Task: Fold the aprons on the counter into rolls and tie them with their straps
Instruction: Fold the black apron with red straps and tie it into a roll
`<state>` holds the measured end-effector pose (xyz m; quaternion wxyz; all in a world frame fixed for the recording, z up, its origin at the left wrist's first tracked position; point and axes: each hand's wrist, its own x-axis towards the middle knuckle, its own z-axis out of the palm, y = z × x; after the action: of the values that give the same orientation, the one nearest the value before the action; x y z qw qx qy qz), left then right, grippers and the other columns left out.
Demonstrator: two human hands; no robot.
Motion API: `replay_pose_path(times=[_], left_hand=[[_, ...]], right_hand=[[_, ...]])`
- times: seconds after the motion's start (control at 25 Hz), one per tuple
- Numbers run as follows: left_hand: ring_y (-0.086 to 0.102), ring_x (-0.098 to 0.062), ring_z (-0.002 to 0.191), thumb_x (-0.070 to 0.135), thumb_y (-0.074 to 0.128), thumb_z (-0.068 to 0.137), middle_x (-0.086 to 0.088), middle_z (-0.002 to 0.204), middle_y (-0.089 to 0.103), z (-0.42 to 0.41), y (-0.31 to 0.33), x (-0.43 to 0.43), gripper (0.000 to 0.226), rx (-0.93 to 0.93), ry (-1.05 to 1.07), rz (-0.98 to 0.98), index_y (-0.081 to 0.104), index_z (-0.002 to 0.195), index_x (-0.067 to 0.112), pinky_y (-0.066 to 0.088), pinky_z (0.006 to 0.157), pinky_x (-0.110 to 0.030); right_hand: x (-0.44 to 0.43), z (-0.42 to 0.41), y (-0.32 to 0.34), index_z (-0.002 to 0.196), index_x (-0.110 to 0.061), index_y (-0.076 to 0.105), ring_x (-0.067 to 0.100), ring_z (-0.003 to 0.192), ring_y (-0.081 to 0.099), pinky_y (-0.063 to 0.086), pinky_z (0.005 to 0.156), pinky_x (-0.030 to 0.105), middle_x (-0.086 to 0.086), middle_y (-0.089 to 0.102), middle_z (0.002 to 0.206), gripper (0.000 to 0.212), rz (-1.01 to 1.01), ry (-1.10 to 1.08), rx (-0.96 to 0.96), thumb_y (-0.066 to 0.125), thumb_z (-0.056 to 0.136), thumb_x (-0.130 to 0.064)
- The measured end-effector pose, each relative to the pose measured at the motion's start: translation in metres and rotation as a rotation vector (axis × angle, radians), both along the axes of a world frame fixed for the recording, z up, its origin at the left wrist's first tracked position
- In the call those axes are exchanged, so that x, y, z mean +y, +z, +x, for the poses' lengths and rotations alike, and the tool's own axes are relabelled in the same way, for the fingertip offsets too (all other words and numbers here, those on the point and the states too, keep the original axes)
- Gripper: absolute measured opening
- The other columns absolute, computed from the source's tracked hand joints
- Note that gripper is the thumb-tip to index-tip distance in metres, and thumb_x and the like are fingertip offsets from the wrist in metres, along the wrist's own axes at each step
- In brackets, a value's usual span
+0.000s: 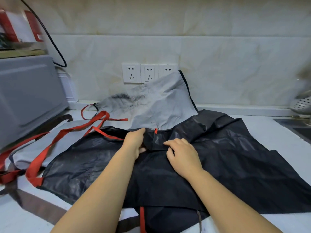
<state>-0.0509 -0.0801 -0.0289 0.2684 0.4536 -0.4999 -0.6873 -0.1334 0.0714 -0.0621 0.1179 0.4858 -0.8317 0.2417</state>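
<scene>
Spread over the table (277, 132) from 6 o'clock up to the centre: a black apron (218, 157), creased, its far edge bunched into a short fold at the centre.

Left hand (134, 142) just at the 9 o'clock side of that fold, closed on it: fingers laid over the top toward 12 o'clock, thumb tucked under the near edge, the cloth gripped between them.

Right hand (183, 155) just at the 3 o'clock side, partly closed: fingers bent, tips pressing on the fold, thumb curled in against its near edge, seemingly pinching the black cloth. Both hands close together, not touching each other.

Behind, at 12 o'clock: a grey apron (159, 105), smudged dark, propped up against the wall and covering part of a row of wall sockets (149, 74). Black apron overlapping its lower edge.

Trailing off toward 9 o'clock: red straps (55, 142), looped and crossing over more grey cloth lying flat there. Cannot tell which apron each strap belongs to.

Farther out at 9 o'clock, a grey appliance (28, 98). At 3 o'clock, a sink (296, 126) corner and a perforated metal colander (303, 105), blurred.
</scene>
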Motion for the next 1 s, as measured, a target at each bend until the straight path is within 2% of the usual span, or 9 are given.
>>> replay_pose_path(times=[0.16,0.24,0.32,0.44,0.52,0.64,0.72,0.84,1.0], left_hand=[[0.057,-0.022,0.078,0.037,0.052,0.098,-0.009,0.086,0.060,-0.011,-0.018,-0.005,0.036,-0.034,0.203,-0.219,0.054,0.097,0.001,0.049,0.068,-0.034],[0.063,-0.022,0.085,0.036,0.056,0.097,-0.007,0.089,0.066,-0.011,-0.031,-0.011,0.032,0.143,0.104,-0.239,0.058,0.096,0.004,0.051,0.074,-0.033],[0.069,-0.022,0.099,0.018,0.055,0.099,-0.006,0.107,0.072,-0.009,-0.034,-0.011,0.018,0.345,-0.040,-0.164,0.062,0.112,0.008,0.054,0.085,-0.038],[0.068,-0.019,0.105,0.018,0.048,0.103,-0.006,0.117,0.070,-0.011,-0.026,-0.013,0.023,0.479,0.012,-0.016,0.060,0.121,0.010,0.054,0.090,-0.038],[0.067,-0.020,0.108,0.031,0.043,0.104,-0.007,0.121,0.069,-0.012,-0.025,-0.015,0.034,0.543,0.019,0.116,0.059,0.126,0.010,0.054,0.091,-0.040],[0.064,-0.023,0.109,0.041,0.038,0.104,-0.010,0.128,0.064,-0.005,-0.022,-0.021,0.040,0.614,0.026,0.254,0.055,0.131,0.017,0.053,0.083,-0.039],[0.062,-0.024,0.113,0.044,0.036,0.104,-0.007,0.128,0.064,-0.002,-0.023,-0.025,0.037,0.664,0.001,0.279,0.053,0.132,0.030,0.051,0.090,-0.045],[0.060,-0.024,0.120,0.040,0.047,0.101,-0.002,0.133,0.062,0.001,-0.020,-0.024,0.034,0.676,-0.064,0.246,0.050,0.135,0.038,0.047,0.099,-0.052],[0.058,-0.017,0.119,0.000,0.057,0.094,0.005,0.143,0.048,-0.003,-0.020,-0.015,0.084,0.560,-0.059,0.062,0.013,0.153,0.042,0.048,0.100,-0.044]], right_hand=[[-0.002,0.000,-0.001,0.122,-0.026,0.061,0.013,0.104,0.053,0.044,0.092,0.030,-0.011,0.065,0.108,0.032,-0.097,0.003,-0.004,0.044,0.096,-0.022],[-0.004,-0.007,0.001,0.109,-0.021,0.068,0.018,0.100,0.056,0.049,0.087,0.035,-0.006,0.066,0.101,0.029,-0.306,-0.028,0.095,0.048,0.089,-0.018],[-0.011,-0.023,0.008,0.112,-0.018,0.067,0.023,0.112,0.052,0.044,0.095,0.039,0.001,0.064,0.111,0.033,-0.356,-0.107,0.261,0.055,0.082,-0.012],[-0.025,-0.047,0.041,0.147,-0.018,0.032,0.030,0.145,0.015,0.010,0.117,0.050,0.006,0.033,0.151,0.068,0.078,-0.189,0.228,0.052,0.082,-0.010],[-0.036,-0.061,0.061,0.152,-0.021,0.016,0.027,0.147,0.004,-0.006,0.116,0.052,0.002,0.027,0.154,0.076,0.286,-0.153,0.128,0.046,0.083,-0.012],[-0.037,-0.066,0.078,0.131,-0.021,0.048,0.026,0.124,0.038,0.016,0.115,0.045,0.003,0.054,0.123,0.051,0.345,-0.092,0.197,0.051,0.080,-0.022],[-0.030,-0.061,0.081,0.105,-0.020,0.058,0.023,0.099,0.049,0.035,0.094,0.034,-0.001,0.059,0.099,0.028,0.222,-0.062,0.320,0.054,0.077,-0.020],[-0.018,-0.047,0.057,0.081,-0.020,0.061,0.026,0.072,0.056,0.035,0.064,0.034,0.000,0.058,0.075,0.015,0.171,-0.034,0.481,0.063,0.069,-0.012],[-0.003,-0.026,0.007,0.076,-0.030,0.073,0.020,0.064,0.053,0.037,0.059,0.033,-0.004,0.054,0.067,0.006,0.097,-0.046,0.530,0.076,0.071,-0.028]])
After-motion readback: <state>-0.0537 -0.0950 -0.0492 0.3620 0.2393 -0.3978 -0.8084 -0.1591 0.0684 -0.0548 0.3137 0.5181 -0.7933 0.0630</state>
